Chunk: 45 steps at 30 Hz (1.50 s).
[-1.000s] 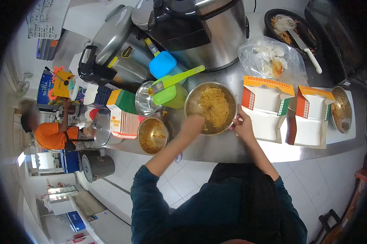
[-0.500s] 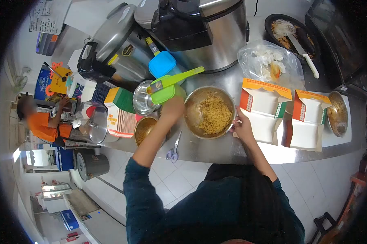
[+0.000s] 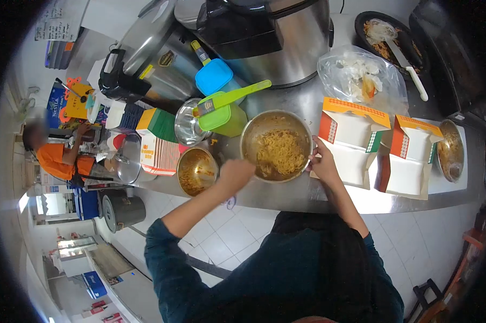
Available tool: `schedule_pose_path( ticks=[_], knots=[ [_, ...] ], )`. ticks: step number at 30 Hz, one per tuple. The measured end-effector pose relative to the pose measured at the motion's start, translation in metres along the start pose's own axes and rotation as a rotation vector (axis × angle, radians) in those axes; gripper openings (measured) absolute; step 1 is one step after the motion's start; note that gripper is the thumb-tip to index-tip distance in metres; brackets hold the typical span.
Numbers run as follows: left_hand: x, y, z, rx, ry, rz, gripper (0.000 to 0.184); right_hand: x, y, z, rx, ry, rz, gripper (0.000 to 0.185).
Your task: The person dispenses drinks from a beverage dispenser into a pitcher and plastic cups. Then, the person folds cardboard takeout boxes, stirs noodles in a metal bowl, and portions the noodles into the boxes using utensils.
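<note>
A steel mixing bowl (image 3: 278,119) with yellow noodles (image 3: 280,152) sits on the metal counter. My right hand (image 3: 322,160) grips its right rim, thumb and fingers closed there. Beside the left rim, my left hand (image 3: 237,175) is closed in a fist; whatever it holds is hidden or too small to make out. Just left of that hand stands a smaller metal bowl (image 3: 191,185) with sauce-like residue and a utensil inside. A lime-green container (image 3: 229,121) with a green-handled tool (image 3: 235,98) across it stands behind.
Two opened takeaway boxes (image 3: 350,156) lie to the right, near another noodle bowl (image 3: 450,151). Large steel cookers (image 3: 302,43) line the back. A plastic bag (image 3: 356,81) and a knife (image 3: 407,70) on a black pan lie far right. Scissors (image 3: 230,203) are partly hidden. An orange-shirted person (image 3: 57,159) stands left.
My left hand has moved from over the green container toward me, to the bowl's left rim. The noodles have shifted within the bowl. My right hand stays on the rim.
</note>
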<state>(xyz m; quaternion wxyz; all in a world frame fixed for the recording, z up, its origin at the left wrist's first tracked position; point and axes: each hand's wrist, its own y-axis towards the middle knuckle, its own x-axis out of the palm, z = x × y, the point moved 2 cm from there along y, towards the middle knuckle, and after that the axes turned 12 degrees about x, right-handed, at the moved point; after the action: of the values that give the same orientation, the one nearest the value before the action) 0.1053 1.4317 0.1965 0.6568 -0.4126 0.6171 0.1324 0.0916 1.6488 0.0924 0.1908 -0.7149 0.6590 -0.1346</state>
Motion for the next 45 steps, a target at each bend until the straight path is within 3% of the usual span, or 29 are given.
schedule_pose_path(
  ticks=[3,6,9,12,15,21,24,27,30,33,36,39,42,45],
  knots=[
    [0.005,0.012,-0.027,-0.204,0.021,0.064,0.012,-0.001,-0.005,-0.011,-0.005,0.027,-0.053,0.053],
    [-0.013,0.015,-0.032,-0.366,-0.085,0.186,0.012,0.0,-0.007,-0.012,0.14,0.049,-0.059,0.054],
    [0.005,0.04,-0.035,-0.433,-0.1,0.21,0.013,0.002,-0.003,-0.008,0.059,0.008,-0.059,0.056],
    [0.047,0.073,-0.045,-0.26,-0.44,0.185,0.012,0.003,-0.001,-0.008,0.04,0.074,-0.054,0.056],
    [0.045,0.066,-0.033,-0.07,-0.501,0.239,0.013,0.005,0.0,-0.004,0.033,0.133,-0.016,0.056],
    [0.003,0.008,-0.005,0.111,-0.115,0.139,0.016,0.003,0.0,0.0,0.06,0.188,0.0,0.051],
    [-0.015,-0.009,0.009,0.124,-0.004,0.124,0.012,0.004,0.001,0.003,0.094,0.208,-0.007,0.049],
    [-0.002,0.007,-0.002,0.011,0.037,0.023,0.01,0.007,0.0,0.0,0.075,0.175,-0.01,0.05],
    [0.01,0.05,-0.015,-0.207,-0.119,-0.02,0.017,0.009,-0.003,-0.004,0.041,0.124,-0.007,0.055],
    [0.022,0.055,0.016,-0.087,-0.278,0.112,0.014,0.005,0.0,-0.001,-0.016,0.121,0.033,0.058],
    [0.012,0.044,-0.021,-0.167,-0.197,0.003,0.012,-0.001,-0.002,0.004,-0.002,0.132,0.021,0.057],
    [0.025,0.057,-0.01,-0.245,-0.208,0.121,0.014,0.002,-0.006,0.005,0.022,0.15,0.006,0.057],
    [0.029,0.051,0.001,-0.074,-0.236,0.066,0.014,0.002,-0.003,-0.001,0.011,0.159,0.007,0.057],
    [0.019,0.048,-0.041,-0.241,-0.26,0.039,0.015,-0.001,-0.01,-0.003,0.025,0.143,-0.025,0.058]
  ],
)
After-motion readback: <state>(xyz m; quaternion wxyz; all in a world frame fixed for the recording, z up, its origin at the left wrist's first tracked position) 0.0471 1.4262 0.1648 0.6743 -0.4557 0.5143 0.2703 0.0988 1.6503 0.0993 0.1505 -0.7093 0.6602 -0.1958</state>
